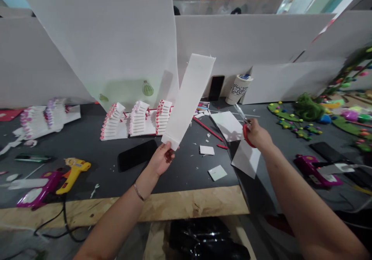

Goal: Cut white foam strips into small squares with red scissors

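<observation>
My left hand [163, 157] pinches the lower end of a long white foam-board strip [190, 93], which is folded or scored near its bottom and tilts up to the right. In my right hand [258, 134] is a pair of scissors [246, 130] with red handles; the blades point up and left, apart from the strip. Below the scissors lie white sheets [228, 125] on the dark table. Small white offcuts [207, 150] and a red stick [207, 129] lie between my hands.
Fan-shaped white pieces with red-tipped sticks [138, 118] stand behind my left hand. A black phone [137, 155], a yellow glue gun [74, 173] and a cutter knife [33, 158] lie left. A paper cup [238, 89] stands at the back; green decorations [308, 107] lie right.
</observation>
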{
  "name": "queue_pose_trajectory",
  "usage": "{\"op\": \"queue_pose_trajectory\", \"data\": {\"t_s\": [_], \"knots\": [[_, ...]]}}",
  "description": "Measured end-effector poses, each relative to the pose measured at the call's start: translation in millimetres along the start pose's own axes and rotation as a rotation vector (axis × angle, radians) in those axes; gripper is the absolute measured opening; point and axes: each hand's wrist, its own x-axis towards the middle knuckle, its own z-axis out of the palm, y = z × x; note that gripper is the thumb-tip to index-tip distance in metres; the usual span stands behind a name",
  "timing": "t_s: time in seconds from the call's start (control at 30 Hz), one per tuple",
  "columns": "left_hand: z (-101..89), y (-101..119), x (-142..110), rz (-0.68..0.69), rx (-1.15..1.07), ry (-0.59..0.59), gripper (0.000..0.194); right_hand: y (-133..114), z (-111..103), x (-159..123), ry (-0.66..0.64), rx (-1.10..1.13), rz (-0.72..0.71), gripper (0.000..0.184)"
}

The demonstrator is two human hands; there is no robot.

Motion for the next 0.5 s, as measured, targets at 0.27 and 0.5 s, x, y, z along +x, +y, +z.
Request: {"op": "queue_pose_trajectory", "data": {"t_s": [0.27, 0.5], "knots": [[1.2, -3, 1, -0.035, 0.023, 0.007, 0.007, -49, 25, 4, -0.033, 0.047, -0.006, 0.035], [-1.9, 2, 3, 0.007, -0.01, 0.052, 0.011, -29, 12, -20, 0.024, 0.077, -0.024, 0.037]]}}
